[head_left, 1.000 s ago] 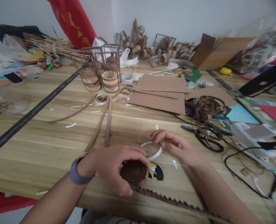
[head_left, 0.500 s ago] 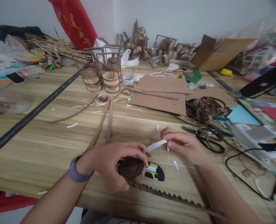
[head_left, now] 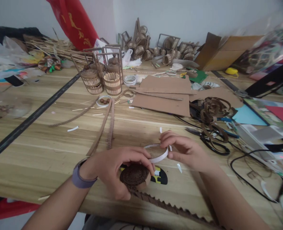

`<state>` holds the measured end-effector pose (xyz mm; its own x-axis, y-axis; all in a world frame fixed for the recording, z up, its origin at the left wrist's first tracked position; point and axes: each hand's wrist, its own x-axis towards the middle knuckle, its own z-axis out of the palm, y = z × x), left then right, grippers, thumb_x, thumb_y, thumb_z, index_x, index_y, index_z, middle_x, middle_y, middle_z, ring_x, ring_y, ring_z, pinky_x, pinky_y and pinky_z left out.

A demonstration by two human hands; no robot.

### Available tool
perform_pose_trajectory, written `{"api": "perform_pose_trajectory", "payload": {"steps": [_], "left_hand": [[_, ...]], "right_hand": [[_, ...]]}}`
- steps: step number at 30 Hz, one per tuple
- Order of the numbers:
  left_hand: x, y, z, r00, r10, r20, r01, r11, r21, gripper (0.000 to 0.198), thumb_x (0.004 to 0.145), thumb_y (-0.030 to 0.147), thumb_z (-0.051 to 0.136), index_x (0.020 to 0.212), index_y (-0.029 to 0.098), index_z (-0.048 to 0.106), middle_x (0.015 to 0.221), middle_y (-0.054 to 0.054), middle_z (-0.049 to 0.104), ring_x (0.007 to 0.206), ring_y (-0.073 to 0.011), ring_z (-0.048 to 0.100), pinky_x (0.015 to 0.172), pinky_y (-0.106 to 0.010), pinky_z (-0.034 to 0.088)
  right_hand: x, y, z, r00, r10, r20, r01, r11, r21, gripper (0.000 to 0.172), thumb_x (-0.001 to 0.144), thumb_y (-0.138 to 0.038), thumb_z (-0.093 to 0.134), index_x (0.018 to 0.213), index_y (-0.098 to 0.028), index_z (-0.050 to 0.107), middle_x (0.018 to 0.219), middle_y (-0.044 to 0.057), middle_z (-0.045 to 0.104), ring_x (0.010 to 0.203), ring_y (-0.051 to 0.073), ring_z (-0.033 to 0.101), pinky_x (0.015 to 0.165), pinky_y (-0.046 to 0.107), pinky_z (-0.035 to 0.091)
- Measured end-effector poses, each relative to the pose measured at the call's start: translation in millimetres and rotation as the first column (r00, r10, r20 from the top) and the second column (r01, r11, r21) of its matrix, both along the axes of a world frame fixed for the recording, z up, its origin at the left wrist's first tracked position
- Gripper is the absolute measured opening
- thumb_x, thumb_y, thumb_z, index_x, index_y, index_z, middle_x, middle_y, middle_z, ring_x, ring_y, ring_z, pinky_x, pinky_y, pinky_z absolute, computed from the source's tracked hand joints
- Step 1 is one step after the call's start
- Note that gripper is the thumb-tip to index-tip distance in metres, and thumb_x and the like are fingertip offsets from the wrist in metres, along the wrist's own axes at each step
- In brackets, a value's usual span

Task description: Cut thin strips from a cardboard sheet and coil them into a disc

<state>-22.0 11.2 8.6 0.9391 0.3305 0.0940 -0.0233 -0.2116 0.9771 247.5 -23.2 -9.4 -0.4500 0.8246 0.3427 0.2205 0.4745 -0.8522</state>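
Note:
My left hand curls around a tight coil of brown corrugated paper strip, thumb on the near side. From the coil a wavy-edged tail runs down to the right across the table. In my right hand, a thin white ring, like a narrow roll of tape, is pinched between thumb and fingers. My left fingertips reach the ring's left side; whether they press on it I cannot tell. Partly under the coil lies a yellow and black utility knife.
Brown strips and white scraps lie on the wooden table. Scissors and tangled brown strips are at right. Further back are cardboard sheets, small slatted baskets, a tape roll and a cardboard box.
The white ring has tilted, so its round opening now shows where earlier it looked like a curved strip. My right hand has shifted slightly left. The coil stays in my left hand.

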Motion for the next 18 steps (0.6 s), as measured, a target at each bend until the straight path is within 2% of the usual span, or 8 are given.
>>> {"api": "perform_pose_trajectory", "payload": {"steps": [3,6,10,14,18], "left_hand": [[-4,-1,0.3,0.999,-0.015,0.043,0.018,0.998,-0.062,0.052,0.059,0.046,0.081,0.104,0.021,0.07,0.115,-0.008,0.065,0.11,-0.0287,0.062,0.097,-0.039,0.05],[-3,4,-1.8,0.998,-0.067,0.017,0.067,0.998,-0.006,0.053,0.059,0.043,0.082,0.105,0.021,0.069,0.118,-0.009,0.065,0.115,-0.0295,0.061,0.1,-0.04,0.048],[1,9,-7.4,0.991,-0.099,-0.092,0.11,0.986,0.122,0.053,0.06,0.043,0.082,0.106,0.02,0.067,0.123,-0.011,0.062,0.111,-0.0287,0.063,0.102,-0.04,0.047],[6,7,-12.0,0.992,-0.065,-0.111,0.082,0.985,0.154,0.055,0.062,0.046,0.079,0.109,0.019,0.066,0.12,-0.01,0.063,0.109,-0.0285,0.062,0.1,-0.039,0.047],[6,6,-10.3,0.996,-0.039,-0.077,0.049,0.989,0.142,0.055,0.06,0.048,0.08,0.105,0.021,0.068,0.111,-0.007,0.065,0.104,-0.0274,0.063,0.099,-0.039,0.047]], "right_hand": [[5,3,-5.5,0.996,0.015,-0.087,-0.021,0.998,-0.062,0.015,0.088,-0.036,0.069,0.097,-0.025,0.073,0.094,0.006,0.071,0.102,0.021,0.065,0.093,0.041,0.052],[6,4,-5.7,0.995,0.007,-0.098,-0.013,0.998,-0.066,0.012,0.09,-0.033,0.066,0.097,-0.026,0.073,0.093,0.005,0.07,0.099,0.02,0.065,0.089,0.039,0.053],[1,1,1.6,0.999,-0.014,0.032,0.013,0.999,0.037,0.013,0.093,-0.031,0.062,0.097,-0.024,0.072,0.087,0.005,0.068,0.089,0.019,0.062,0.082,0.038,0.052],[-10,-4,9.3,0.975,0.037,0.219,-0.06,0.994,0.096,0.012,0.094,-0.024,0.061,0.099,-0.023,0.072,0.085,0.004,0.07,0.086,0.018,0.061,0.08,0.035,0.05],[-11,-4,7.2,0.988,0.0,0.157,-0.013,0.996,0.084,0.014,0.09,-0.027,0.067,0.102,-0.024,0.072,0.092,0.005,0.07,0.091,0.018,0.064,0.082,0.034,0.052]]}}
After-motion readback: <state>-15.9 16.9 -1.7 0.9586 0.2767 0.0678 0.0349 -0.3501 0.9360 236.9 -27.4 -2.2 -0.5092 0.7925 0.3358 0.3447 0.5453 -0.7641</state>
